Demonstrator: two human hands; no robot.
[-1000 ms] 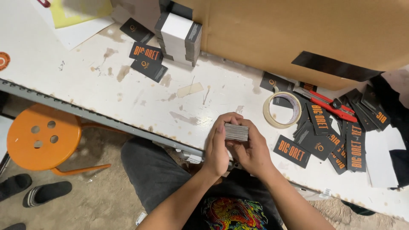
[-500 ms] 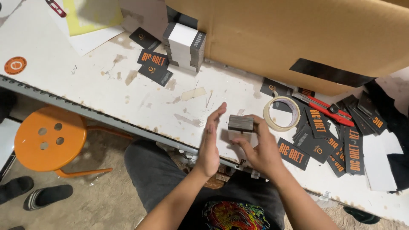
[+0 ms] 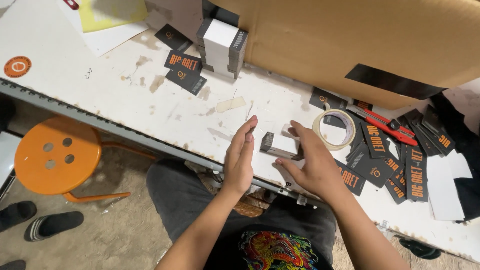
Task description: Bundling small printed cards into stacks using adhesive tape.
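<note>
A small stack of black-edged cards (image 3: 276, 144) lies low over the white worktable (image 3: 100, 80), near its front edge. My right hand (image 3: 312, 162) cups the stack's right end, with fingers over the top and the thumb under the near side. My left hand (image 3: 241, 155) stands flat and upright just left of the stack, fingers straight, a small gap away, holding nothing.
A roll of masking tape (image 3: 334, 129) and a red utility knife (image 3: 385, 121) lie right of the hands among loose black cards with orange print (image 3: 390, 162). A taller card stack (image 3: 222, 45) and a cardboard box (image 3: 360, 40) stand behind. An orange stool (image 3: 55, 155) is below left.
Both hands pressed the stack together a second ago. My left hand has since come off and opened flat, while my right hand lowered the stack toward the table.
</note>
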